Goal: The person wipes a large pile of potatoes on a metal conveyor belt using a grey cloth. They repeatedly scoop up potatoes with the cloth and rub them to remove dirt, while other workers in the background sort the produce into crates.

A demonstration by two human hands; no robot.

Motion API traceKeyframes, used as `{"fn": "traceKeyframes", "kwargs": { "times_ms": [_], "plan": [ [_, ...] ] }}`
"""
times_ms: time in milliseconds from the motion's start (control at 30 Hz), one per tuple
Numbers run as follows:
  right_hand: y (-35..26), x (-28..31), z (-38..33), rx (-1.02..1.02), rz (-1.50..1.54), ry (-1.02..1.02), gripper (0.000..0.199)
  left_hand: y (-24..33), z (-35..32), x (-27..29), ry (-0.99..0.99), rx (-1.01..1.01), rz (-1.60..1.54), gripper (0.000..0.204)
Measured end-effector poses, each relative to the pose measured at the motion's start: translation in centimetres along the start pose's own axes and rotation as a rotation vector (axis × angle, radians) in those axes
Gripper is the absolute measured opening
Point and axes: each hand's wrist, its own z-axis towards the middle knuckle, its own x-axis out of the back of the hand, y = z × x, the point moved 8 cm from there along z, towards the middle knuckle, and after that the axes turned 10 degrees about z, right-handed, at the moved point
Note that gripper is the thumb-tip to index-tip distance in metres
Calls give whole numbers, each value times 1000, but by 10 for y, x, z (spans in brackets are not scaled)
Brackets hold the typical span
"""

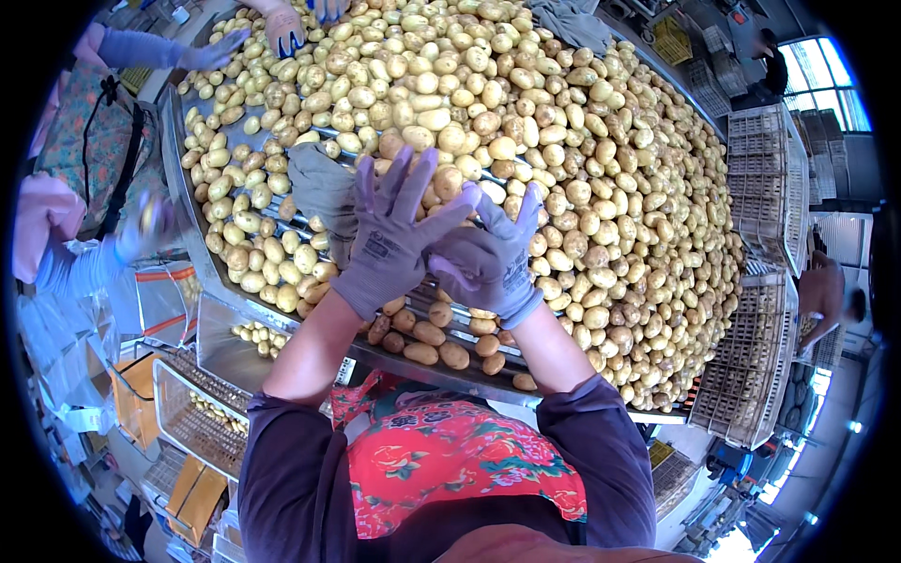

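Across a metal sorting table [246,136]: one broad heap of yellow-brown potatoes [601,216], thickest to the right, with a few lying along the near edge. Left hand [389,235], grey-gloved, held over the potatoes, fingers extended and spread, nothing seen in its grasp. Right hand [493,258], likewise gloved, close against the left, fingers parted and partly bent, no item visible in it. Grey cloth [319,183], crumpled, beside the left hand. Plastic crates [765,178], beyond the heap's right side.
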Motion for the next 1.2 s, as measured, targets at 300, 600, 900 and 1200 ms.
{"fn": "traceKeyframes", "kwargs": {
  "times_ms": [300, 600, 900, 1200],
  "plan": [
    [-14, 2, 1, -12, -10, -12, 15, -1, -10, -4, 67, -50, 64, 66],
    [4, -25, -43, -259, -144, -247, 43, -164, -82, -96, -393, 237, 247, 69],
    [-9, -1, -76, -263, -261, -240, 70, -165, -93, -94, -54, 686, -814, 17],
    [31, 76, -126, -498, 313, 60, 74, 134, 4, 88, 265, 151, -904, 21]
  ]
}}
